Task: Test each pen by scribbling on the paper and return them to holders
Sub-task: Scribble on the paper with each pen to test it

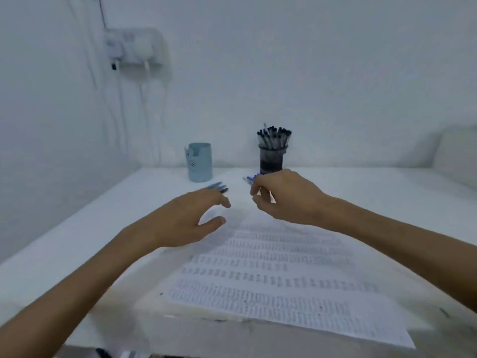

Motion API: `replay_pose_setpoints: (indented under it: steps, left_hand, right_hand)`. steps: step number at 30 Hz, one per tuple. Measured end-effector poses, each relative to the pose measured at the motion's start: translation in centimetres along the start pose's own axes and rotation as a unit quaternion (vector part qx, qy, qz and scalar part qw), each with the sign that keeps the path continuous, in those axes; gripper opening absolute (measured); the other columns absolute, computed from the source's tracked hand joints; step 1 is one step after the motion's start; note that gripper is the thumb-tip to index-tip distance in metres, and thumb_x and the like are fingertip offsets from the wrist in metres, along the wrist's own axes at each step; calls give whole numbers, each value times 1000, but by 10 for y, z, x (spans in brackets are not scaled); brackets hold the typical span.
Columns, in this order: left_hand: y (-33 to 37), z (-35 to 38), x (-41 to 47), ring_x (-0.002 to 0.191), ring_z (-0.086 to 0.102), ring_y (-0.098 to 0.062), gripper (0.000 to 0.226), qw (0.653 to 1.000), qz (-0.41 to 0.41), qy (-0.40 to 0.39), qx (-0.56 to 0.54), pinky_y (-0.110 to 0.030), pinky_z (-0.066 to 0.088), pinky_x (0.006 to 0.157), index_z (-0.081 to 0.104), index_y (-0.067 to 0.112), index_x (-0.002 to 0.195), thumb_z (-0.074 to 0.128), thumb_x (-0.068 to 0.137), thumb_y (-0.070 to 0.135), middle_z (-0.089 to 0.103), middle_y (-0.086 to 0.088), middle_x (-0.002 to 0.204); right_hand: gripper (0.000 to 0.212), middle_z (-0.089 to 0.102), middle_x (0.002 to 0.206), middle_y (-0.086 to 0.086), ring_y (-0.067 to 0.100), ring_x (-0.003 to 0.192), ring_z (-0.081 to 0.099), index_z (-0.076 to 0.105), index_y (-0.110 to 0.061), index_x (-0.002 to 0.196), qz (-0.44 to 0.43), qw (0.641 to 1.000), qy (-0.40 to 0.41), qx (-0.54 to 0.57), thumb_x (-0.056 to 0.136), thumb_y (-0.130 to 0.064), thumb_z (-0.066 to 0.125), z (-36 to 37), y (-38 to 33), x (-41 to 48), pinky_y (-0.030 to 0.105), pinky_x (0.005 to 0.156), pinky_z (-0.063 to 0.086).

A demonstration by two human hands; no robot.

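A printed sheet of paper (278, 275) lies on the white table in front of me. At the back stand a light blue holder (200, 162), with no pens showing, and a dark mesh holder (272, 157) packed with several black-capped pens (274, 135). A few loose pens (219, 187) lie just past my left hand (191, 220), which hovers open, fingers spread. More blue pens (249, 179) lie in front of the dark holder. My right hand (284, 196) is curled over them; whether it grips one is hidden.
The white table (103, 241) meets a wall at the left and back. A wall socket with plugs and hanging white cables (134, 51) is at the upper left. A pale cushion-like shape (456, 153) sits at the far right.
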State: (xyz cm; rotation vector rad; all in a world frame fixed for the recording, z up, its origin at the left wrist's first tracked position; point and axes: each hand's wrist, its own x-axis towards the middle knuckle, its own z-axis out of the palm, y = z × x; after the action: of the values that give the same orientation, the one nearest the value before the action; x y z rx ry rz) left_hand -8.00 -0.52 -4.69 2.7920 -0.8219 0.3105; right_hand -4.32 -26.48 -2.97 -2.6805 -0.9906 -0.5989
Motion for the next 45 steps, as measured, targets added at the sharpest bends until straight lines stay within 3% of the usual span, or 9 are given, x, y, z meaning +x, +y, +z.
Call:
replay_pose_setpoints:
  steps: [8, 13, 24, 29, 32, 34, 36, 40, 45]
  left_hand:
    - [-78, -7, 12, 98, 58, -12, 24, 995, 0, 93, 41, -38, 51, 83, 66, 32, 111, 48, 99, 43, 66, 16, 108]
    - [-94, 9, 9, 105, 57, -6, 27, 986, -12, 163, -35, -38, 48, 90, 65, 28, 115, 55, 96, 44, 64, 20, 113]
    - [-90, 28, 6, 102, 57, -12, 26, 991, 35, 125, -45, -40, 47, 88, 62, 27, 115, 60, 96, 45, 61, 17, 115]
    - [-87, 29, 3, 106, 58, -10, 27, 990, 63, 120, -37, -39, 47, 90, 62, 26, 117, 62, 98, 44, 61, 15, 119]
    - [-84, 27, 2, 116, 56, -7, 28, 990, 79, 109, -45, -38, 46, 96, 62, 27, 121, 65, 98, 43, 60, 17, 124]
    - [-81, 27, 1, 122, 54, -6, 31, 990, 92, 93, -48, -36, 44, 99, 62, 28, 125, 64, 99, 43, 60, 18, 128]
    - [-79, 26, 1, 124, 53, -5, 33, 991, 101, 72, -46, -35, 42, 101, 61, 27, 128, 63, 99, 44, 59, 19, 130]
    - [-80, 26, 2, 127, 51, -3, 36, 992, 106, 47, -42, -33, 41, 103, 63, 28, 129, 63, 99, 47, 58, 19, 133]
    - [-81, 28, 4, 126, 49, -3, 36, 993, 107, 33, -31, -32, 40, 102, 64, 30, 127, 64, 98, 52, 57, 19, 132]
  right_hand:
    - [26, 57, 124, 6, 24, 110, 57, 62, -12, 122, -194, 976, -23, -92, 102, -26, 54, 58, 12, 86, 43, 72, 56]
    - [18, 59, 110, 8, 25, 99, 58, 63, -9, 108, -265, 954, -11, -142, 98, -23, 58, 80, 25, 108, 32, 50, 45]
    - [30, 59, 124, 3, 20, 114, 55, 56, -13, 131, -238, 966, -63, -81, 108, -29, 46, 85, 35, 115, 34, 81, 48]
    - [16, 61, 102, 8, 25, 95, 60, 66, -8, 106, -257, 957, -43, -126, 97, -18, 56, 79, 41, 115, 37, 60, 53]
    - [15, 64, 89, 7, 27, 76, 61, 58, -9, 102, -154, 981, 4, -117, 93, -21, 56, 70, 44, 111, 35, 54, 48]
    - [16, 65, 76, 5, 27, 65, 60, 51, -11, 99, -61, 996, 29, -57, 93, -25, 56, 69, 46, 105, 39, 55, 52]
    - [13, 63, 62, 1, 19, 54, 58, 51, -12, 91, 28, 991, 40, 126, 93, -23, 57, 70, 41, 97, 38, 55, 52]
    - [15, 70, 66, 5, 17, 57, 61, 63, -3, 94, 124, 897, -49, 421, 99, -16, 57, 72, 13, 79, 30, 54, 50]
    - [9, 72, 72, 17, 17, 53, 57, 61, 5, 93, 93, 867, -122, 473, 95, -3, 60, 75, -10, 67, 25, 53, 47]
